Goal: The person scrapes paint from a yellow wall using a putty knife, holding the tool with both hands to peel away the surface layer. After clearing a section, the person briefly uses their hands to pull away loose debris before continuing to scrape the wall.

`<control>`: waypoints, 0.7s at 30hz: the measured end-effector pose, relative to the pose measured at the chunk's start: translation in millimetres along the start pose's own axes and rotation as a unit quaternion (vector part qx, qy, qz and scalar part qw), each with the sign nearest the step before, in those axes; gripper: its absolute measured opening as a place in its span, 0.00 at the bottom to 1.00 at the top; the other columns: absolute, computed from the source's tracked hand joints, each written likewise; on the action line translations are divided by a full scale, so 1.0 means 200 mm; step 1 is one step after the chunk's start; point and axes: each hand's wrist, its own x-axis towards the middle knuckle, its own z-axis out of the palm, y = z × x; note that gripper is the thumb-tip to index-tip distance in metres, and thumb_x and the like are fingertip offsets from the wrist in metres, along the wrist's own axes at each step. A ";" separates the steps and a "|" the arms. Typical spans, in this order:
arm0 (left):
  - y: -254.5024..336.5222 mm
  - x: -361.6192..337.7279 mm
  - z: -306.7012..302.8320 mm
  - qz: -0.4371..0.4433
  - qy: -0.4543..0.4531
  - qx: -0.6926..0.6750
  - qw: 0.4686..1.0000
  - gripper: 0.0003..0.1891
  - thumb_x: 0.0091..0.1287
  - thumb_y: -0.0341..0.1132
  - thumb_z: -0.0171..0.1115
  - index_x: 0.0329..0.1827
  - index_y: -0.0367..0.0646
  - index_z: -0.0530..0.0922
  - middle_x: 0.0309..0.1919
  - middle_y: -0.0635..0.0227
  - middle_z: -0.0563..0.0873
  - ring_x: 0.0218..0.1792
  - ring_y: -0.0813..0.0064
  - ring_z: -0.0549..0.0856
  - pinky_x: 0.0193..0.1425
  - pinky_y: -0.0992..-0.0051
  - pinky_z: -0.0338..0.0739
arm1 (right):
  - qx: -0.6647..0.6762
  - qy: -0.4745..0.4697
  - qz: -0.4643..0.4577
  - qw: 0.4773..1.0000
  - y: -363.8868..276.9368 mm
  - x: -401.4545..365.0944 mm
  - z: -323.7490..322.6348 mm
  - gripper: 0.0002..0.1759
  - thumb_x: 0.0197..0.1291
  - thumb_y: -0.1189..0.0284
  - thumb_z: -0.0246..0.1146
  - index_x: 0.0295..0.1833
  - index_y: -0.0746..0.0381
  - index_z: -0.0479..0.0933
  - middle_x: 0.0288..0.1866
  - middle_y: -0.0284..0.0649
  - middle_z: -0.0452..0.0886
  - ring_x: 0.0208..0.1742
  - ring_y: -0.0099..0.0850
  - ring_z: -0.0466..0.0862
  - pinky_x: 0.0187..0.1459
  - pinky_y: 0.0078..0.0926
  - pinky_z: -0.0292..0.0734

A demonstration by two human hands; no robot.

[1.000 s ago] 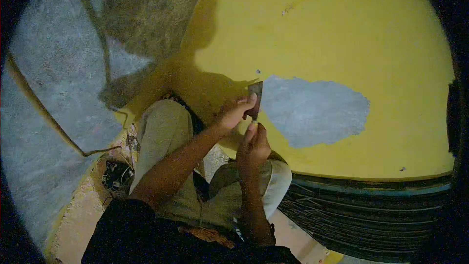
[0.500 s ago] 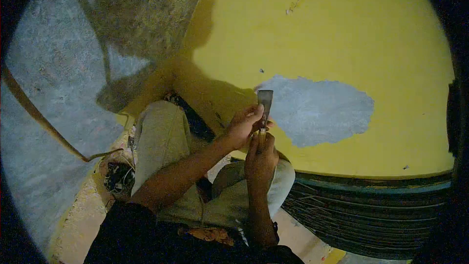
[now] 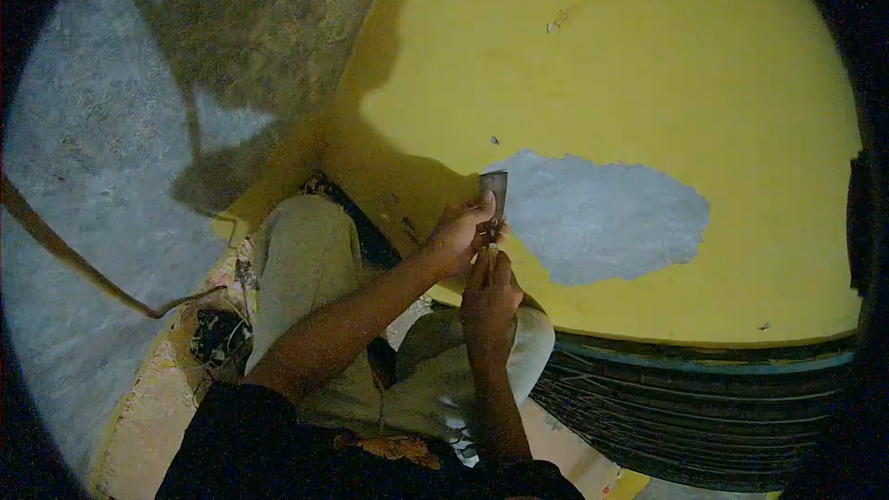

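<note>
A putty knife [image 3: 497, 185] with a dark flared blade and a pale handle is held upright in front of me. My left hand [image 3: 458, 239] is closed on the lower blade, its thumb lying flat along the metal. Just below, the fingers of my right hand [image 3: 491, 301] wrap around the handle. The blade's wide top edge overlaps the left end of a grey bare patch [image 3: 611, 222] in the yellow painted surface [image 3: 639, 65].
My bent knees [image 3: 310, 241] are below and left of the yellow surface. Dark ridged material [image 3: 694, 407] runs along its lower edge. On the left are a brown cord [image 3: 83, 245], a dark tangled bundle [image 3: 220, 338] and a grey mottled surface [image 3: 102, 130].
The putty knife has shifted slightly left and tilted a little, with both hands moving along with it. My grip stays the same, and the view has shifted slightly.
</note>
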 end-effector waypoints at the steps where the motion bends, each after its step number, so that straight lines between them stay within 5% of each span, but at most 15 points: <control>1: 0.02 -0.01 0.00 -0.034 -0.018 -0.015 0.999 0.19 0.70 0.51 0.55 0.41 0.41 0.76 0.30 0.64 0.82 0.30 0.70 0.83 0.34 0.70 0.79 | 0.001 0.000 -0.001 1.000 -0.01 -0.02 0.01 0.13 0.70 0.66 0.54 0.41 0.67 0.71 0.32 0.57 0.79 0.32 0.56 0.80 0.31 0.51 0.73; 7: 0.07 -0.02 0.01 -0.078 0.026 -0.016 0.996 0.20 0.72 0.51 0.53 0.38 0.39 0.74 0.27 0.63 0.80 0.29 0.68 0.83 0.35 0.69 0.78 | -0.066 0.000 0.019 0.998 -0.06 -0.03 0.02 0.14 0.69 0.65 0.55 0.43 0.67 0.73 0.31 0.55 0.81 0.31 0.56 0.82 0.33 0.48 0.76; 9: 0.05 0.00 0.00 -0.093 0.006 -0.011 0.996 0.20 0.72 0.50 0.53 0.38 0.39 0.74 0.27 0.63 0.80 0.28 0.68 0.83 0.34 0.68 0.78 | -0.006 0.104 -0.055 0.993 -0.03 -0.02 0.07 0.13 0.69 0.66 0.56 0.42 0.67 0.74 0.33 0.55 0.82 0.33 0.53 0.83 0.33 0.47 0.77; 16: 0.04 0.05 -0.02 -0.059 0.024 -0.008 0.998 0.20 0.73 0.50 0.52 0.37 0.39 0.75 0.27 0.63 0.80 0.27 0.69 0.82 0.34 0.70 0.78 | -0.059 0.013 0.016 0.998 -0.06 0.01 0.06 0.11 0.67 0.68 0.58 0.40 0.67 0.75 0.32 0.55 0.82 0.32 0.50 0.84 0.31 0.43 0.77; 18: 0.10 0.04 -0.01 -0.037 0.005 0.007 0.999 0.20 0.73 0.50 0.51 0.37 0.40 0.75 0.27 0.63 0.80 0.27 0.69 0.82 0.33 0.71 0.78 | 0.022 0.041 -0.011 0.999 -0.03 0.08 0.14 0.11 0.67 0.68 0.58 0.41 0.67 0.75 0.30 0.55 0.81 0.31 0.51 0.83 0.30 0.42 0.76; 20: 0.31 -0.03 0.04 -0.022 0.149 0.050 0.987 0.19 0.74 0.49 0.50 0.35 0.41 0.76 0.26 0.65 0.80 0.26 0.72 0.81 0.31 0.74 0.77 | 0.062 0.036 -0.056 0.996 -0.10 0.18 0.18 0.12 0.67 0.67 0.58 0.42 0.67 0.74 0.29 0.54 0.80 0.29 0.51 0.83 0.30 0.43 0.75; 21: 0.37 -0.02 0.01 0.028 0.137 0.061 0.988 0.20 0.73 0.50 0.51 0.34 0.40 0.76 0.25 0.66 0.81 0.24 0.75 0.79 0.31 0.76 0.75 | 0.108 0.035 -0.103 0.988 -0.15 0.21 0.21 0.12 0.67 0.67 0.58 0.42 0.67 0.74 0.28 0.54 0.80 0.28 0.51 0.82 0.29 0.43 0.74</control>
